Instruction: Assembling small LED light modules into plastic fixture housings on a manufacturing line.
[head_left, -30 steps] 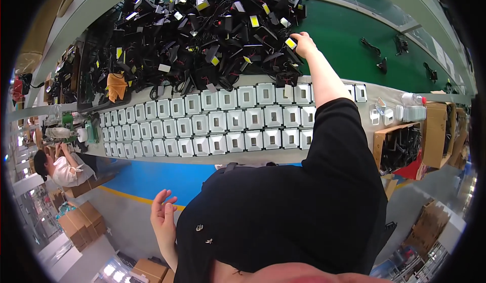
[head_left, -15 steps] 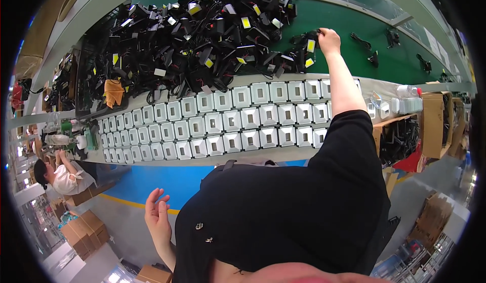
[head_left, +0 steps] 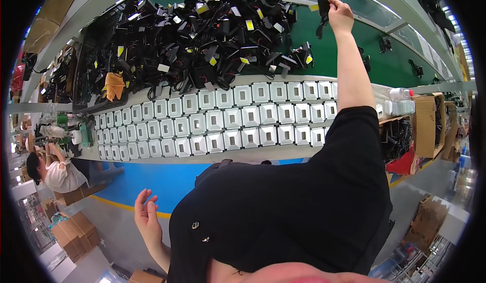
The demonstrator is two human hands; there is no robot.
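Out over the far side of the green bench, my right hand (head_left: 341,17) grips a flat black lamp part (head_left: 326,4) by its edge. A yellow plate (head_left: 314,7) sticks out from the part's left side, and a dark cord (head_left: 320,29) hangs below it. My left hand (head_left: 148,216) is held low beside my body, fingers loosely curled and apart, with nothing in it. Left of my right arm lies a big tangled heap of black lamp parts (head_left: 202,45) with wires and yellow or white plates. Three rows of square white reflector frames (head_left: 251,115) line the bench's near strip.
An orange cloth (head_left: 114,85) lies at the heap's left end. On the right are a stack of clear panes (head_left: 399,107), cardboard boxes (head_left: 425,126) of black parts and a few corded pieces (head_left: 385,44) on the green surface. Another person (head_left: 61,174) works at far left.
My right hand has moved up and away from the heap's right end, lifting the black lamp part with its cord. My left hand has shifted slightly left in the picture, still apart from everything.
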